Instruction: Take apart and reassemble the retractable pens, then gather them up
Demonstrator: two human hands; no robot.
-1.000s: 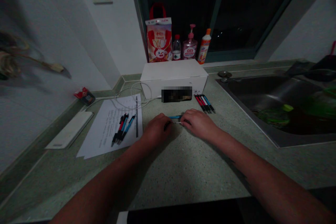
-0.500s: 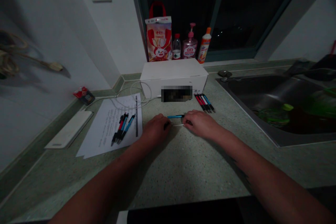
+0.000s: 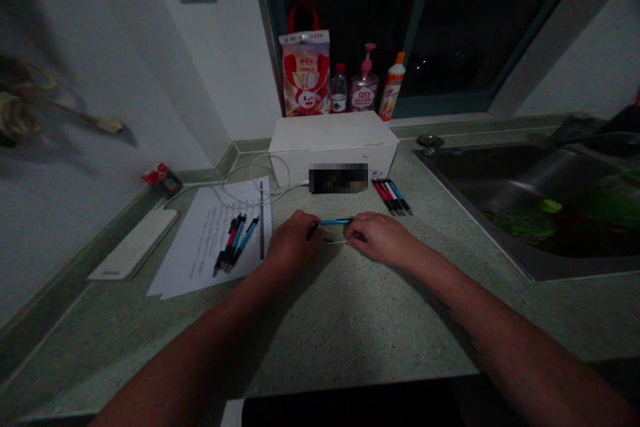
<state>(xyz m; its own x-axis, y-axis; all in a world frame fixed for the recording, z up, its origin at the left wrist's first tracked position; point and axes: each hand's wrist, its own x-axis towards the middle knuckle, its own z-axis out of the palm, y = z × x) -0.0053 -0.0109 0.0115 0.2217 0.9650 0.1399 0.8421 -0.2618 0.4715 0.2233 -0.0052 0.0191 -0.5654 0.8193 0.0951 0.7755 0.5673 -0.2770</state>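
Observation:
Both my hands are low over the counter in the middle, facing each other. My left hand (image 3: 294, 240) is closed, fingers pinched on a small black pen part; its exact shape is partly hidden. Opposite it, my right hand (image 3: 381, 237) is closed too, with a thin white rod (image 3: 337, 242), like a pen refill, reaching from its fingertips toward the left hand. Just beyond lies a blue pen barrel (image 3: 334, 221), spanning the gap between the hands. Whether either hand touches it I cannot tell.
Left are several pens (image 3: 235, 243) on printed paper sheets (image 3: 200, 240) and a white flat box (image 3: 135, 245). Behind stands a white carton (image 3: 333, 132) with a cable (image 3: 245, 203). A row of pens (image 3: 391, 197) lies right, beside the sink (image 3: 500, 240).
My left hand has shifted slightly, and the black part in its fingers sits a little higher. The white rod is slightly lower. The view has moved a little.

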